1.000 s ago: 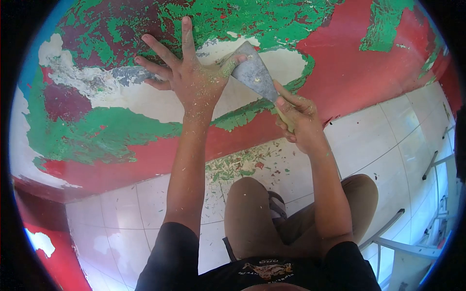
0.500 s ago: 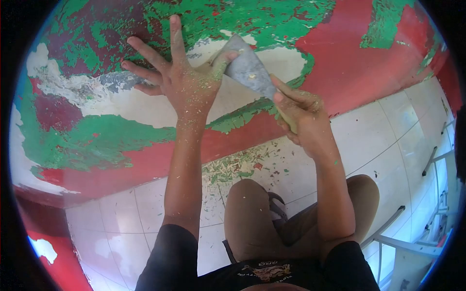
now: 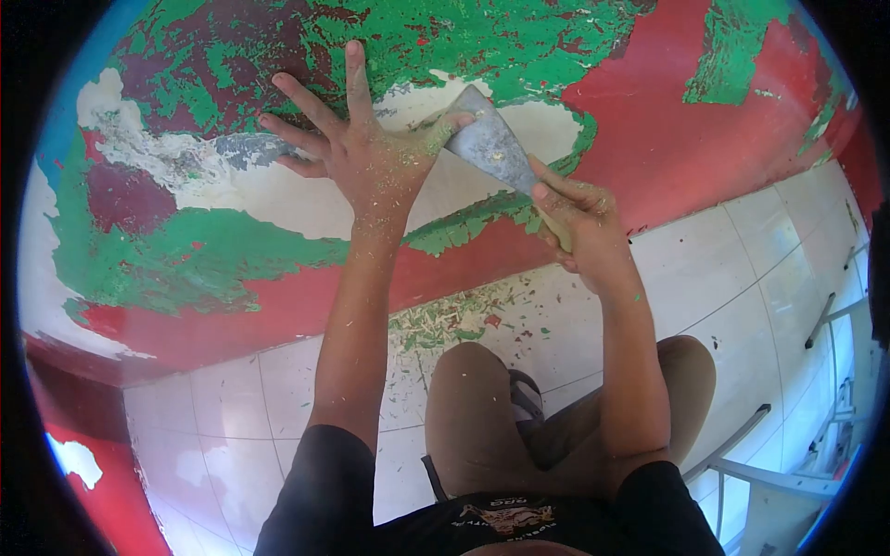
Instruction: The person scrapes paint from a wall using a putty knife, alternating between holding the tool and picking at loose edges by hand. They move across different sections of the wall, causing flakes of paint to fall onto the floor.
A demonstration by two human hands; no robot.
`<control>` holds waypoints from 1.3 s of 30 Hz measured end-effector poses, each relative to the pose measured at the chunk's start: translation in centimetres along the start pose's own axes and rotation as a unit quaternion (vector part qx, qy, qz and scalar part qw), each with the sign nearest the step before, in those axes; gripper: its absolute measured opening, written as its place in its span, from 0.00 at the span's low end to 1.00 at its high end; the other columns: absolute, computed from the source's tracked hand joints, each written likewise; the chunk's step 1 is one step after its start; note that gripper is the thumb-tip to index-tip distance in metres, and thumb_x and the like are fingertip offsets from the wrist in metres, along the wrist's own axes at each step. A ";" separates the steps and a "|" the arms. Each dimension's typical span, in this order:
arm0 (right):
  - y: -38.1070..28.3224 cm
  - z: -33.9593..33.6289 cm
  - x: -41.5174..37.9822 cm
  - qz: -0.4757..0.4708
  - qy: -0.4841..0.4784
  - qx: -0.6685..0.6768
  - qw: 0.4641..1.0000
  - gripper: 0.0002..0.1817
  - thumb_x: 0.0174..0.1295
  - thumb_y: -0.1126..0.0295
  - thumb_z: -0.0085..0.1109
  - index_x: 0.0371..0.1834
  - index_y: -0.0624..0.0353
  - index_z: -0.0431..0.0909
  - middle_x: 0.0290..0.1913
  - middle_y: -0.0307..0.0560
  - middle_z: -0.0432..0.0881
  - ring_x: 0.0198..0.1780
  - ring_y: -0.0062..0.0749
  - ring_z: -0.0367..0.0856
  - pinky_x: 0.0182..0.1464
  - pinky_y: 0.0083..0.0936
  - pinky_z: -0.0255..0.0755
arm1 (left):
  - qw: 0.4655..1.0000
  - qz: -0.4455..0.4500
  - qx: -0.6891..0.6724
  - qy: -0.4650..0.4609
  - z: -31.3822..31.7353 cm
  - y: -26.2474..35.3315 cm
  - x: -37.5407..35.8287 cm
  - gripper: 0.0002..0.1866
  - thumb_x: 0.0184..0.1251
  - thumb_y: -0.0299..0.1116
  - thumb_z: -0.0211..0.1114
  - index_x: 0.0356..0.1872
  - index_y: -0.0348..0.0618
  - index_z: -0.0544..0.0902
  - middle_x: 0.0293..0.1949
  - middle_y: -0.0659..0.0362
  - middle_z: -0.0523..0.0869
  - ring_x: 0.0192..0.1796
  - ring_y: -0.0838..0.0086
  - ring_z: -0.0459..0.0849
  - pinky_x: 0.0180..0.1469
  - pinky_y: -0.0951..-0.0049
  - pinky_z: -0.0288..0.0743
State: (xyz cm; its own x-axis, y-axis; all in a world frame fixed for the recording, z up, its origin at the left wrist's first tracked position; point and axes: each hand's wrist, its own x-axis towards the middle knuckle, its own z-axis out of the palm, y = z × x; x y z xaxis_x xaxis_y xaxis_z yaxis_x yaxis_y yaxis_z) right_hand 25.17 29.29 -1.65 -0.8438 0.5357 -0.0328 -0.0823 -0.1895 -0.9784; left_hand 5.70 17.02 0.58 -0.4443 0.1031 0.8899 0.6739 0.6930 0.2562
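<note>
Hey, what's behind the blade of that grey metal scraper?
Around the triangular grey metal scraper blade, a white patch of wall shows, with flaky green paint above it. The wall directly behind the blade is covered, so I can't tell its colour or condition.

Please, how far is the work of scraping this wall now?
Partly along, it seems. Done: a pale patch is exposed, and paint flakes lie on the floor below. In hand: the right hand holds the scraper, its blade by the left thumb. Left, if all paint must go: the green paint and red paint around the patch.
</note>
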 end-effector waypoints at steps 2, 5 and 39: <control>-1.2 0.6 -0.1 0.024 0.014 -0.012 1.000 0.22 0.74 0.64 0.66 0.70 0.51 0.81 0.22 0.27 0.70 0.22 0.12 0.64 0.22 0.17 0.56 | 1.000 -0.008 0.008 -0.003 -0.1 -0.1 0.3 0.67 0.31 0.77 0.82 0.82 0.76 0.64 0.86 0.43 0.33 0.81 0.21 0.27 0.63 0.05 0.37; -1.4 1.2 -0.4 0.012 0.001 -0.022 1.000 0.21 0.74 0.64 0.66 0.69 0.50 0.82 0.21 0.27 0.71 0.21 0.11 0.64 0.22 0.16 0.57 | 1.000 -0.008 0.006 -0.020 -0.3 -0.3 -0.1 0.65 0.36 0.74 0.82 0.82 0.76 0.62 0.86 0.42 0.33 0.81 0.23 0.27 0.65 0.08 0.36; 3.2 3.2 0.4 -0.084 0.039 0.078 0.993 0.20 0.68 0.64 0.73 0.61 0.59 0.87 0.24 0.29 0.74 0.22 0.09 0.65 0.20 0.14 0.55 | 0.999 0.017 -0.036 -0.018 -1.8 -1.7 0.8 0.55 0.45 0.67 0.82 0.79 0.80 0.67 0.87 0.48 0.38 0.82 0.26 0.29 0.69 0.12 0.31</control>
State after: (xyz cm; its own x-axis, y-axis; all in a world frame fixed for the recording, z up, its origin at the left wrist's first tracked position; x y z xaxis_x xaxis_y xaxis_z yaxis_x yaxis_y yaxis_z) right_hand 22.87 26.23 -4.12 -0.7681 0.6316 0.1056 -0.3040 -0.2145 -0.9282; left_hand 5.25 14.66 1.49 -0.4402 0.1518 0.8850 0.7290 0.6358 0.2536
